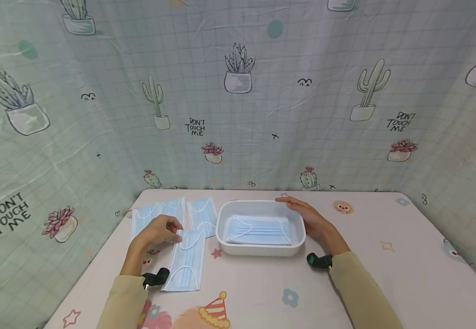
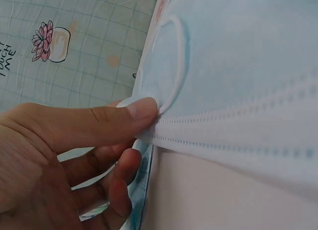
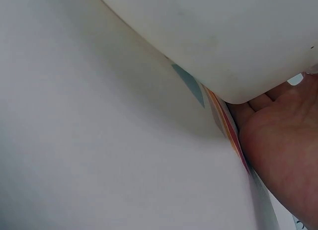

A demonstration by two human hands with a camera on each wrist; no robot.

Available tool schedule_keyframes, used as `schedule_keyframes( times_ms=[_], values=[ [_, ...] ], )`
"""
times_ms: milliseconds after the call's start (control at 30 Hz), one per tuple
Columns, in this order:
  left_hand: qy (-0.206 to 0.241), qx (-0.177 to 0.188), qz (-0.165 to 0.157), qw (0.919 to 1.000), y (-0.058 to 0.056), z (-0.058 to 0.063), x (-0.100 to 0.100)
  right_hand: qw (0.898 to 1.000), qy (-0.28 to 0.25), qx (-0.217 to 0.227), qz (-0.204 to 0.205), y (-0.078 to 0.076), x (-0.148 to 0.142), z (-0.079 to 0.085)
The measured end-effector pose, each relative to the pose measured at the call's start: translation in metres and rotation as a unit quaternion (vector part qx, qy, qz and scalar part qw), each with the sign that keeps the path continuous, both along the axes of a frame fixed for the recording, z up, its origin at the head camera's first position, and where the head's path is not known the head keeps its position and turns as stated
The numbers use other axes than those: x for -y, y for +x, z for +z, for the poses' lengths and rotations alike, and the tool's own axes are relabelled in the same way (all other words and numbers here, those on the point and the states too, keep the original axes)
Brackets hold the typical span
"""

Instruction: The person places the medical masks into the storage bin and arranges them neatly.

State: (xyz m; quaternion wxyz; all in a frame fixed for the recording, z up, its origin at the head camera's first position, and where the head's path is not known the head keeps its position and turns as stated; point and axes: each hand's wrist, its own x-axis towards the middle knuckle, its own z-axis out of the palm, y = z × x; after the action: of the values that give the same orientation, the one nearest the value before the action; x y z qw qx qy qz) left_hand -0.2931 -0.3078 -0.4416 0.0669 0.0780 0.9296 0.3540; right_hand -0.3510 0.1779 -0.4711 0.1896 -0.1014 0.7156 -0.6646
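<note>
Tabletop: left hand pinches a mask, right hand seemingly touches tub.

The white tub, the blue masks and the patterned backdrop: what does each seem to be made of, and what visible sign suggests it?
White tub: probably plastic, smooth and satiny; its rounded corners look moulded.
Blue masks: likely nonwoven fabric, matte; dotted seams show in the left wrist view.
Patterned backdrop: perhaps cloth or thin plastic sheeting; it creases and shines faintly, leaving either open.
</note>
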Motion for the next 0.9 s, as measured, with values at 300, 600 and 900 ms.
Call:
schedule_keyframes(
  times_ms=[300,600,900],
  values=[
    [0.104,0.041,0.022,0.9935,-0.0006,0.0064,0.0014,1.000,0.000,-0.007,0.007,-0.0020,-0.0005,-0.0006],
    [0.147,-0.033,0.048,0.9874,-0.0054,0.0030,-0.0010,1.000,0.000,0.005,-0.005,-0.0009,-0.0001,0.0013],
    [0.147,-0.069,0.123,0.9790,-0.0082,-0.0033,-0.0050,1.000,0.003,-0.003,-0.001,-0.0016,0.0006,-0.0001]
  ],
)
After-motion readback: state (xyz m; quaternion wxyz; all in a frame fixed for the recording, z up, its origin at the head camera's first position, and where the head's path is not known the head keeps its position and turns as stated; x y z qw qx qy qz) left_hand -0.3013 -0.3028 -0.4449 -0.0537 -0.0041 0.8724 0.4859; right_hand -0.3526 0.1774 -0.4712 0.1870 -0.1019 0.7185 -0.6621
